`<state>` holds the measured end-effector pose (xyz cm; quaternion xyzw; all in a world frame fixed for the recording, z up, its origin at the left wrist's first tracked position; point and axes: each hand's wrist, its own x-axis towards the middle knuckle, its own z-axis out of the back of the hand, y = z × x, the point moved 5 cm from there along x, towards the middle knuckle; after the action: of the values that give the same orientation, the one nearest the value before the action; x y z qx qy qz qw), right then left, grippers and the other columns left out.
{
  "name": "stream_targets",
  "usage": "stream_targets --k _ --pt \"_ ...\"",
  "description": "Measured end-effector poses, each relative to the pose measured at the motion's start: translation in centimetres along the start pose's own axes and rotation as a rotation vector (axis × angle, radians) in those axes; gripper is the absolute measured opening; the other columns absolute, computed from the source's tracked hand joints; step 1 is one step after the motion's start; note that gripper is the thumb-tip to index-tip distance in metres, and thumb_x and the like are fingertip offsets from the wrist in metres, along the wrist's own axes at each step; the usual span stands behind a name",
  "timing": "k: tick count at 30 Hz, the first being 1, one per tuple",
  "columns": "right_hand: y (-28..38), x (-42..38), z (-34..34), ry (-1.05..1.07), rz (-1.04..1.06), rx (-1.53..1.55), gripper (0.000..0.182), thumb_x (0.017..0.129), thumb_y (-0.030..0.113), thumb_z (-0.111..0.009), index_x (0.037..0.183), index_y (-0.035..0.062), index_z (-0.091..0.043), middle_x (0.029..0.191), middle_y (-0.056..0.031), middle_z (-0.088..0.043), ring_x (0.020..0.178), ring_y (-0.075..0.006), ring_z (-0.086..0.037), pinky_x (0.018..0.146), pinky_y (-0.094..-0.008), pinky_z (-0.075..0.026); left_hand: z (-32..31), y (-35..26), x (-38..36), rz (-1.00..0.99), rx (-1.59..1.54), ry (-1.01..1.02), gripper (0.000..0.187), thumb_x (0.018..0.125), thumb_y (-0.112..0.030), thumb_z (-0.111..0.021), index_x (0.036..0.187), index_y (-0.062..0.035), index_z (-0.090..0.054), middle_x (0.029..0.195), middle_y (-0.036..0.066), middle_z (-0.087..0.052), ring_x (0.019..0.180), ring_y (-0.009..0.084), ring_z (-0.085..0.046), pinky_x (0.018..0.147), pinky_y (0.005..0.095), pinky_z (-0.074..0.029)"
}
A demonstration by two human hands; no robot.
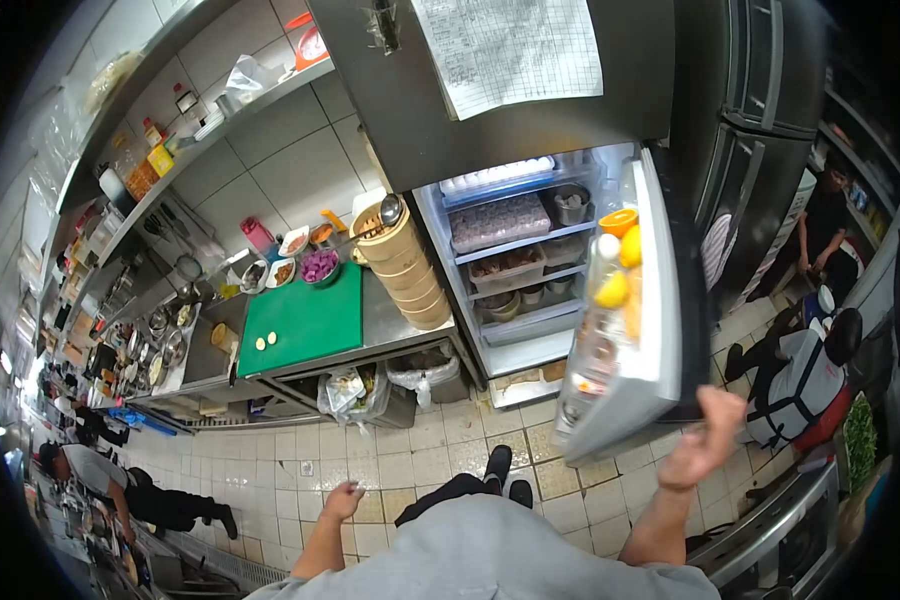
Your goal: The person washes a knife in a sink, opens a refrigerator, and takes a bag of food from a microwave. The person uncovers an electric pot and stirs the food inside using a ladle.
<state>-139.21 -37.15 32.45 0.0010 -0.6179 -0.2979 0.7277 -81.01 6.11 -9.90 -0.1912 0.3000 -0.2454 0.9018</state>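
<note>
My left hand [343, 500] hangs low over the tiled floor with its fingers curled in and nothing visible in them. My right hand [705, 440] is raised beside the lower outer corner of the fridge door [660, 385]; it is slightly blurred, and I cannot tell whether its fingers grip the door. The door stands wide, with oranges, a lemon [612, 290] and bottles [590, 365] in its racks. Inside the lit fridge [530, 345] are a tray of eggs [495, 180], a lidded plastic box [500, 222], a tub of food [508, 270] and metal containers [570, 205].
Left of the fridge, a counter holds a green cutting board [305, 320], a bowl of chopped purple onion [319, 268] and stacked bamboo steamers [405, 270]. Bagged bins [425, 375] stand beneath. One person [135, 490] works at left; others [805, 375] sit at right near a metal rack [780, 540].
</note>
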Motion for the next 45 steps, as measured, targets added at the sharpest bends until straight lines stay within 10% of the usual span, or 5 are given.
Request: stream_targets --k 22,25,28,34,45 --pt "1.3 -17.0 -43.9 0.78 -0.422 0.072 0.091 0.081 0.012 -0.067 0.154 -0.0026 -0.015 0.157 -0.0267 -0.026 0.147 -0.0392 -0.025 0.12 -0.0404 -0.025 -9.7 26.2 -19.2 0.679 -0.249 0.218 0.042 0.09 -0.035 -0.066 0.113 0.0003 -0.069 0.106 0.016 -0.072 0.088 0.0303 -0.07 0.071 0.042 -0.056" --pt "-0.3 -21.6 -45.4 0.993 -0.634 0.077 0.083 0.081 0.013 -0.065 0.153 0.0014 -0.025 0.142 -0.0277 -0.049 0.13 -0.0402 -0.049 0.109 -0.04 -0.04 -12.8 31.4 -18.3 -0.103 0.306 0.283 0.046 0.088 -0.036 -0.07 0.117 -0.0003 -0.066 0.112 0.016 -0.072 0.095 0.033 -0.07 0.079 0.0392 -0.055" --pt "-11.6 -39.6 -49.6 1.959 -0.147 -0.438 0.042 0.089 0.032 -0.056 0.112 -0.0006 -0.067 0.11 -0.0247 -0.068 0.104 -0.0391 -0.066 0.089 -0.0482 -0.052 -10.2 34.4 -19.4 0.463 -0.219 0.203 0.045 0.089 -0.036 -0.065 0.118 -0.0001 -0.066 0.115 0.018 -0.07 0.099 0.0344 -0.068 0.083 0.0405 -0.053" --pt "5.8 -49.6 -44.1 2.006 -1.151 -0.239 0.033 0.087 0.028 -0.07 0.11 0.0044 -0.07 0.094 -0.011 -0.071 0.073 -0.0218 -0.067 0.069 -0.039 -0.055 -3.4 40.1 -19.8 0.762 -0.648 -0.272 0.046 0.093 -0.035 -0.052 0.12 0.0004 -0.065 0.123 0.024 -0.064 0.11 0.0384 -0.062 0.097 0.0444 -0.047" --pt "21.0 -51.7 -66.5 2.127 -0.411 0.196 0.027 0.089 0.018 -0.062 0.112 0.0051 -0.062 0.077 -0.0106 -0.065 0.056 -0.0227 -0.064 0.044 -0.0381 -0.052 3.1 34.0 -15.1 0.762 -0.567 -0.381 0.052 0.089 -0.044 -0.058 0.114 0.0009 -0.069 0.12 0.023 -0.066 0.116 0.0369 -0.061 0.101 0.0412 -0.047"
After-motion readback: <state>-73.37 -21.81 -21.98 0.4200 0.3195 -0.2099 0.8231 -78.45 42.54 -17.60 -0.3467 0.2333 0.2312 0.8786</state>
